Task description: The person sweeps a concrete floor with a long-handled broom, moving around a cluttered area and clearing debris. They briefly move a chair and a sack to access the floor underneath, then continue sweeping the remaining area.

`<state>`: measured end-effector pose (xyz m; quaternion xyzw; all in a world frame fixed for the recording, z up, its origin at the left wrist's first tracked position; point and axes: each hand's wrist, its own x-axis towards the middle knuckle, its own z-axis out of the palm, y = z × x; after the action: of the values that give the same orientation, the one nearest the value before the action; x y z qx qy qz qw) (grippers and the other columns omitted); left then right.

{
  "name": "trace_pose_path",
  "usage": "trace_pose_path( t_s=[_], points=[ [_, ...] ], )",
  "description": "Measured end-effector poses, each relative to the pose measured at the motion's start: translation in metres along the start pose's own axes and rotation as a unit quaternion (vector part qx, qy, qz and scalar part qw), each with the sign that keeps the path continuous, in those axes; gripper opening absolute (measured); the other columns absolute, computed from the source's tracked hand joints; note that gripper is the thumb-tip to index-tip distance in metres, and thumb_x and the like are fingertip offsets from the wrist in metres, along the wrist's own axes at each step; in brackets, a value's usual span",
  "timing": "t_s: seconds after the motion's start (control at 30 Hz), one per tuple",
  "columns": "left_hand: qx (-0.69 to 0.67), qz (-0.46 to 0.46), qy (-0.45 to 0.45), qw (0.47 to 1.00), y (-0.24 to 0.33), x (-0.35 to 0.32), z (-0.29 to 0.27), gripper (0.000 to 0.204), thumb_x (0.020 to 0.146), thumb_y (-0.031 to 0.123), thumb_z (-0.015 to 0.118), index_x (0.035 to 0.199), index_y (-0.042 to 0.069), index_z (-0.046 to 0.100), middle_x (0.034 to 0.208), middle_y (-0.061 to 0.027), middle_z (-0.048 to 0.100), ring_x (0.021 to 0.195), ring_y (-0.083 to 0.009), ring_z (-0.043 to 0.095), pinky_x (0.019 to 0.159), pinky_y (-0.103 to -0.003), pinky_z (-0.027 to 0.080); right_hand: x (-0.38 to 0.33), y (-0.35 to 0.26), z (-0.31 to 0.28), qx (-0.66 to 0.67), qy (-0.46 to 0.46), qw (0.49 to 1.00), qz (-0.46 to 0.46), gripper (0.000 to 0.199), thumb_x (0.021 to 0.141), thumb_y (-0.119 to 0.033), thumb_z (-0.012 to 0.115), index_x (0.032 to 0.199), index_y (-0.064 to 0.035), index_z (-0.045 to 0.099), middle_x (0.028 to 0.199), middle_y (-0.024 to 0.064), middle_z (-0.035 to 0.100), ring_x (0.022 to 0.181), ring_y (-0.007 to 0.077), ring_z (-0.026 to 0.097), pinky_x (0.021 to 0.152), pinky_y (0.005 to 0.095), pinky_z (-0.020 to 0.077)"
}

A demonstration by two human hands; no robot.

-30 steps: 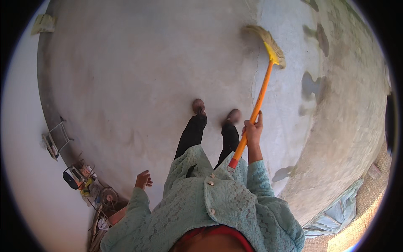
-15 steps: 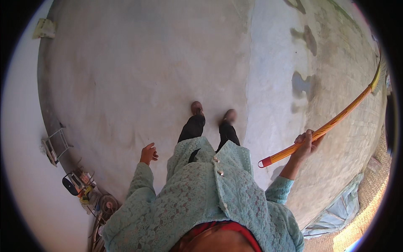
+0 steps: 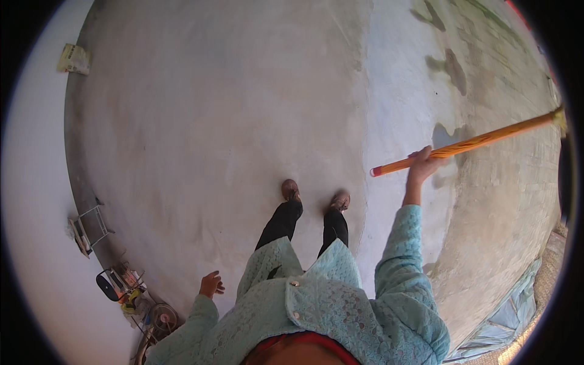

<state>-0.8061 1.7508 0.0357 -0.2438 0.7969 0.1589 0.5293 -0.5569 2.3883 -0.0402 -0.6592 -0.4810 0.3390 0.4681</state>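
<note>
The right hand gripped an orange broom, raised level to the right of the feet. The left hand hung open and empty. Left of the feet, clutter lined the floor edge.

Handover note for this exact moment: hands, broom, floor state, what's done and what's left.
Right hand: shut on the orange broom handle near its end, arm raised out to the right; bristle head at the picture's right rim, apparently off the floor.
Left hand: open, holding nothing, low at the left side.
Concrete floor: dark damp patches at upper right; feet mid-floor.
Done: cannot tell how much is swept.
Left: probably bring the broom down and sweep on.
</note>
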Motion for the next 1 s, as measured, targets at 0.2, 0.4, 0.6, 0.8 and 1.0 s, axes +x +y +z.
trace_pose_path(
  t_s=[0.2,0.4,0.6,0.8,1.0],
  points=[
    [-0.03,-0.024,0.037,0.999,-0.047,-0.036,-0.04,0.045,0.08,0.01,0.047,0.122,0.0,0.038,0.069,-0.0127,0.054,0.055,-0.0247,0.058,0.047,-0.038,0.051,-0.22,0.257,0.033,-0.292,-0.277,0.859,0.317,0.032,0.072,-0.002,0.046,0.101,-0.0013,0.032,0.066,0.0173,0.051,0.056,0.0295,0.055,0.048,0.038,0.0445],
    [0.013,-0.034,-0.03,0.999,-0.02,-0.012,-0.01,0.045,0.079,0.01,0.046,0.122,0.001,0.039,0.07,-0.0121,0.054,0.054,-0.0237,0.057,0.046,-0.037,0.051,-0.122,0.12,-0.021,-0.028,-0.254,0.9,0.352,0.025,0.072,-0.002,0.052,0.095,-0.0017,0.042,0.055,0.0024,0.044,0.034,0.0121,0.041,0.028,0.0251,0.035],
    [-0.005,0.085,-0.006,0.996,0.075,0.002,0.013,0.044,0.078,0.012,0.045,0.121,0.004,0.041,0.069,-0.0089,0.052,0.053,-0.0185,0.056,0.044,-0.032,0.049,-0.047,-0.024,-0.107,0.024,-0.088,0.984,0.155,0.027,0.077,-0.004,0.051,0.102,-0.0021,0.039,0.054,0.0008,0.041,0.033,0.0083,0.038,0.029,0.0212,0.0337],
    [-0.013,0.113,-0.049,0.992,0.086,0.005,0.017,0.046,0.079,0.014,0.046,0.122,0.001,0.039,0.07,-0.0088,0.051,0.054,-0.0188,0.054,0.044,-0.032,0.047,-0.043,-0.096,-0.167,0.091,0.057,0.993,0.056,0.039,0.077,-0.003,0.052,0.112,0.0008,0.035,0.054,0.0005,0.043,0.035,0.0068,0.039,0.032,0.0199,0.0342],
    [-0.009,0.114,-0.051,0.992,0.087,0.024,0.005,0.044,0.079,0.012,0.045,0.122,0.004,0.04,0.072,-0.0083,0.052,0.054,-0.0184,0.055,0.044,-0.032,0.048,-0.055,-0.118,-0.194,0.114,0.156,0.981,-0.012,0.042,0.077,-0.004,0.051,0.114,0.0015,0.033,0.049,0.0001,0.041,0.034,0.0067,0.038,0.033,0.0186,0.0332]
  ],
)
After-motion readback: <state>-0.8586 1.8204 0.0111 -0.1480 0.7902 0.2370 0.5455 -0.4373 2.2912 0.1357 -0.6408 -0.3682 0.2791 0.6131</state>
